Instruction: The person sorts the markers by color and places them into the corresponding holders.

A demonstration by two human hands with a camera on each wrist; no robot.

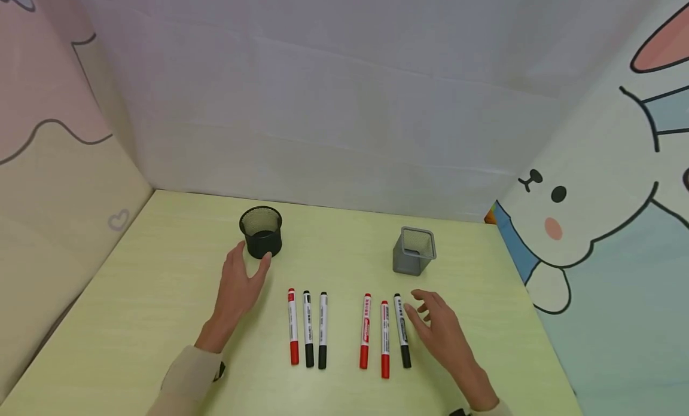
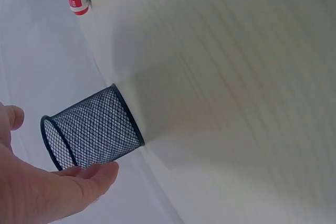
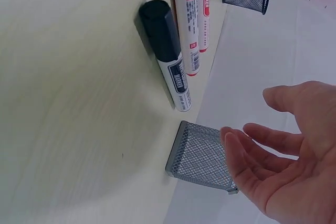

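A round black mesh pen holder (image 1: pixel 262 242) stands upright at the back left. My left hand (image 1: pixel 242 287) is right at its near side, thumb and fingers spread apart; in the left wrist view the fingertips overlap the edge of the mesh holder (image 2: pixel 94 127). My right hand (image 1: pixel 438 329) hovers with loosely bent fingers beside a black-capped marker (image 1: pixel 402 332), holding nothing. Beyond it a square grey mesh pen holder (image 1: pixel 413 254) stands upright, and the right wrist view shows this grey holder (image 3: pixel 202 153) past the fingertips.
Left of centre lie a red marker (image 1: pixel 293 326) and two black ones (image 1: pixel 308 329) (image 1: pixel 323 330), side by side. Two red markers (image 1: pixel 365 331) (image 1: pixel 384 339) lie right of centre, next to the black-capped one. A pale cloth wall (image 1: pixel 334 105) closes off the back of the table (image 1: pixel 161 254).
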